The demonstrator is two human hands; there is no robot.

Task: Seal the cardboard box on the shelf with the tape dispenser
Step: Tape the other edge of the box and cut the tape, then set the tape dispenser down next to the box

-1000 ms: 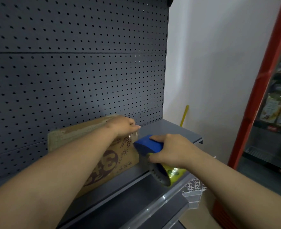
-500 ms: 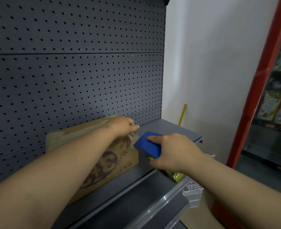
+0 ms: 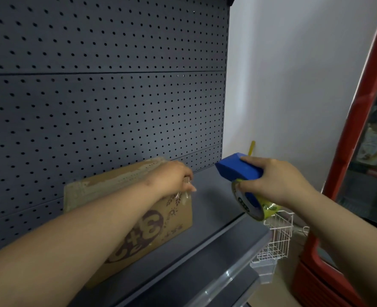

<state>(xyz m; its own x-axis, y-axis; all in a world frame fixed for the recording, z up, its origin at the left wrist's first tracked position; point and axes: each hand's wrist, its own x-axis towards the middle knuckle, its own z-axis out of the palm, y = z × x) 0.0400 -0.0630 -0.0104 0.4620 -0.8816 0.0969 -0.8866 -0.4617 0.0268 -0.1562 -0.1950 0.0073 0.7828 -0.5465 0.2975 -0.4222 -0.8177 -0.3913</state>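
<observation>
A brown cardboard box [image 3: 172, 220] with dark printed figures lies on the grey shelf [image 3: 207, 244], against the pegboard. My left hand [image 3: 172, 179] rests on the box's right top corner, fingers pressing clear tape down over the edge. My right hand [image 3: 276, 180] grips the blue tape dispenser [image 3: 238, 169], which carries a yellow-green tape roll [image 3: 249, 204]. The dispenser hangs in the air to the right of the box, apart from it. Old torn tape marks run along the box's top.
A dark perforated back panel [image 3: 105, 96] rises behind the box. A white wire basket [image 3: 276, 238] hangs below the shelf's right end. A red-framed display fridge [image 3: 360, 129] stands at the right, and a white wall [image 3: 294, 74] lies behind.
My right hand has pulled the dispenser away from the box's corner, to the right and slightly up. My left hand stays on the corner, now pressing lower over the edge.
</observation>
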